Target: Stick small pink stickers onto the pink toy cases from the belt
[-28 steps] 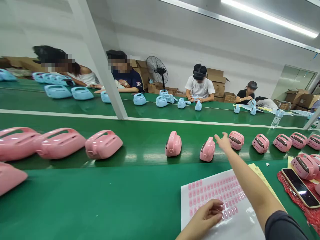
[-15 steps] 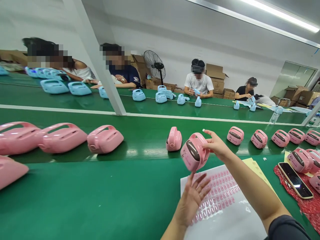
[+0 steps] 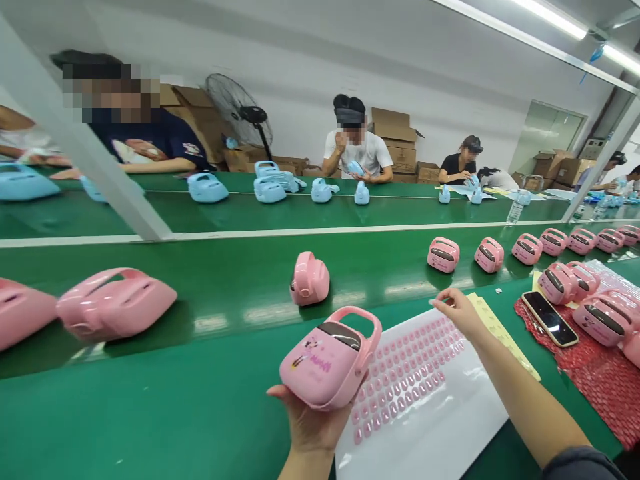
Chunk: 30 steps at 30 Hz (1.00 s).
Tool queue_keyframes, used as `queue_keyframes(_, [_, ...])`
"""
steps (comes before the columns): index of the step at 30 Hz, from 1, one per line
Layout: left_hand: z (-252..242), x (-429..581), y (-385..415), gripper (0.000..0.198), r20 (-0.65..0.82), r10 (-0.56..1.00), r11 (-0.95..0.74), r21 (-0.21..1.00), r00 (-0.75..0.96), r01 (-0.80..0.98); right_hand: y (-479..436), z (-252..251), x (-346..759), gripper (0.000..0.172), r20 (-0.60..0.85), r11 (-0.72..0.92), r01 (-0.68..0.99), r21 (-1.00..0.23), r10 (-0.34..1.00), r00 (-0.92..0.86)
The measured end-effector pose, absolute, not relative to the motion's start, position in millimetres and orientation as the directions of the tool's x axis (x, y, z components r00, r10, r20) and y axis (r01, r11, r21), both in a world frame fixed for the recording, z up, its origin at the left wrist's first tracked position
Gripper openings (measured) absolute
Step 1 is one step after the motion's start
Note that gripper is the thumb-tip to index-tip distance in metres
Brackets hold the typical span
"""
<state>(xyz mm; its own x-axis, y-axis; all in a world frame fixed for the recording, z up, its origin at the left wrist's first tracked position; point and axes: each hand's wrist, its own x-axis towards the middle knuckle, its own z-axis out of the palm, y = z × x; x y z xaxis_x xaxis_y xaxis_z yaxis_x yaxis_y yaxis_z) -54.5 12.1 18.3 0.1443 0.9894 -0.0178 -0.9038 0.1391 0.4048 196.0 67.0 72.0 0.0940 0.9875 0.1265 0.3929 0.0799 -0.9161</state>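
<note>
Head: left hand (image 3: 316,421) supports pink case (image 3: 325,367); right hand (image 3: 459,312) near sheet (image 3: 425,440).

Dark short sleeve (image 3: 587,465) at near right, hem close to elbow; right forearm (image 3: 520,387), right hand (image 3: 459,313), left hand (image 3: 315,420) bare.

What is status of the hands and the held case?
Left hand supporting pink case from below. Right hand apart, near white sheet. Case partly hides sheet.

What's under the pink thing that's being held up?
The left hand is under the pink case, its thumb poking out at one side. The case hides part of the hand, and its bottom can't be seen.
</note>
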Motion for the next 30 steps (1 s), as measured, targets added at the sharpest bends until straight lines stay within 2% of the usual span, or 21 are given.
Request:
queue_keyframes(3, [23.6, -53.7, 10.0, 0.061, -0.114, 0.987, 0.149, 0.391, 0.113, -0.908, 56.0, 57.6, 252.7, 0.016, 0.072, -0.071, 0.549, -0.833, 0.970, 0.234])
queue_keyframes(10, [48.9, -47.5, 6.8, 0.030, -0.369, 0.929, 0.140, 0.379, -0.010, -0.915, 30.5, 32.1, 322.4, 0.019, 0.037, -0.250, 0.633, -0.733, 0.914, 0.404])
queue_keyframes(17, [61.6, -46.4, 2.5, 0.034, -0.410, 0.912, 0.186, 0.427, -0.006, -0.885, 24.8, 16.0, 308.6, 0.018, 0.089, -0.301, 0.680, -0.669, 0.876, 0.475])
queue_keyframes(22, [69.9, -44.2, 1.4, 0.036, -0.513, 0.857, 0.201, 0.418, -0.047, -0.886, 23.4, 15.0, 295.2, 0.017, 0.141, -0.294, 0.687, -0.664, 0.854, 0.501])
queue_keyframes(27, [70.6, -43.7, 0.9, 0.043, -0.458, 0.889, 0.233, 0.438, 0.008, -0.868, 17.0, 14.9, 296.7, 0.016, 0.069, -0.301, 0.631, -0.715, 0.868, 0.492])
queue_keyframes(30, [64.3, -44.2, 2.4, 0.042, -0.478, 0.878, 0.244, 0.450, -0.001, -0.859, 14.3, 13.6, 301.7, 0.018, 0.012, -0.300, 0.578, -0.759, 0.881, 0.473])
